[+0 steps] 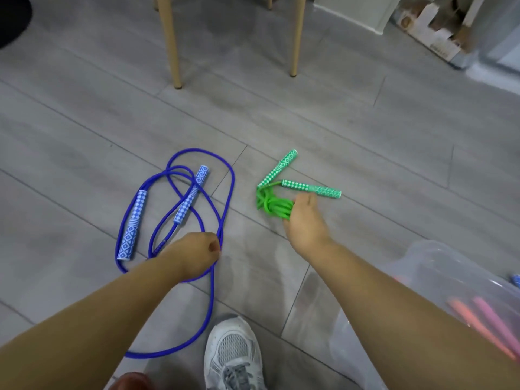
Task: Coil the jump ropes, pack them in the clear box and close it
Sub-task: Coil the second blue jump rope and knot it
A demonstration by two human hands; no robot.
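Observation:
A blue jump rope [230, 178] lies in loose loops on the grey floor, its two patterned handles side by side at the left. My left hand [197, 253] is curled at the loops' near right side and grips a strand of the blue cord. A green jump rope [271, 205] lies to the right as a bundled coil, its two green patterned handles splayed outward. My right hand [305, 220] grips the coil's right end. The clear box [427, 256] stands at the lower right, holding pink and orange rope handles.
Two wooden chair legs [173, 46] stand at the back centre. A cardboard box [439, 32] and pale furniture sit at the far right. A white sneaker [233, 353] is at the bottom centre, close to the trailing blue cord.

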